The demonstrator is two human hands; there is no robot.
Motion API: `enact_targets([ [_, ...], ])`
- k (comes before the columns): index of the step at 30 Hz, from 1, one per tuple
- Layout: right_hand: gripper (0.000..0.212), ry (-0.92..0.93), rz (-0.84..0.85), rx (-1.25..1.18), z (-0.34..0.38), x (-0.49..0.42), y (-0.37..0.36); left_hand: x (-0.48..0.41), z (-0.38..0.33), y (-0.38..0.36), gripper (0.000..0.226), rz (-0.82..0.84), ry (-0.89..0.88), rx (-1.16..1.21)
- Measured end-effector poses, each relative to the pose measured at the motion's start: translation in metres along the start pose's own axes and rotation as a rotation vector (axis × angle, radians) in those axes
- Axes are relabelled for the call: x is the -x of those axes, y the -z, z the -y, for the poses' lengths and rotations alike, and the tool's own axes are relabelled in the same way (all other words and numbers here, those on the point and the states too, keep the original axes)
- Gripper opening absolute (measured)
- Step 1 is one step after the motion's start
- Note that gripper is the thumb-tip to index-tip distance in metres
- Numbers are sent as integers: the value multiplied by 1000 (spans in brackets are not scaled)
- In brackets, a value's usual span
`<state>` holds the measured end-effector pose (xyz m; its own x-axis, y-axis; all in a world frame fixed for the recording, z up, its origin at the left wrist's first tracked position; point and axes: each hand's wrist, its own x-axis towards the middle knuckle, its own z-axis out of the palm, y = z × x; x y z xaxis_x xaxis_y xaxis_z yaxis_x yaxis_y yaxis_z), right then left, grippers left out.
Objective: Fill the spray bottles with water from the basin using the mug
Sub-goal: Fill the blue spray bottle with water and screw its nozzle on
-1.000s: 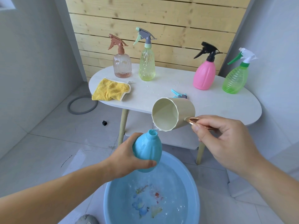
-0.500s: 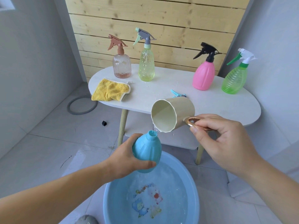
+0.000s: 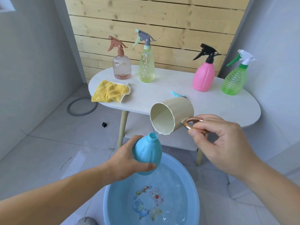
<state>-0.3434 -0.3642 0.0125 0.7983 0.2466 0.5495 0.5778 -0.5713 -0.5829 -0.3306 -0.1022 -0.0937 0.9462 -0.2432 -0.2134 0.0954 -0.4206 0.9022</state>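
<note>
My left hand [image 3: 128, 161] grips an uncapped blue spray bottle [image 3: 148, 155], tilted, above the blue basin [image 3: 195, 200] of water. My right hand [image 3: 217, 142] pinches the copper ring handle of a cream mug [image 3: 172, 116], tipped on its side with its lip just over the bottle's open neck. A thin trickle runs from the lip to the neck. The bottle's blue spray head [image 3: 177, 94] lies on the white table [image 3: 219, 104] behind the mug.
On the table stand a brown-topped clear bottle [image 3: 121, 65], a yellow-green one [image 3: 146, 65], a pink one [image 3: 203, 75] and a green one [image 3: 234, 80]. A yellow cloth [image 3: 110, 91] lies at its left end. A grey ring [image 3: 81, 106] lies on the tiled floor.
The mug has tipped a little further and my right hand has shifted slightly. The water in the basin has calmed. The blue bottle stays in place.
</note>
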Motion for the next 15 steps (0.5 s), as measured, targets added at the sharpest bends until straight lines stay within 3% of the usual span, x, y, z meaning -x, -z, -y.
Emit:
enact_targets([
  [15, 22, 107, 9, 84, -3, 0, -1, 0, 1, -1, 77, 1, 4, 10],
])
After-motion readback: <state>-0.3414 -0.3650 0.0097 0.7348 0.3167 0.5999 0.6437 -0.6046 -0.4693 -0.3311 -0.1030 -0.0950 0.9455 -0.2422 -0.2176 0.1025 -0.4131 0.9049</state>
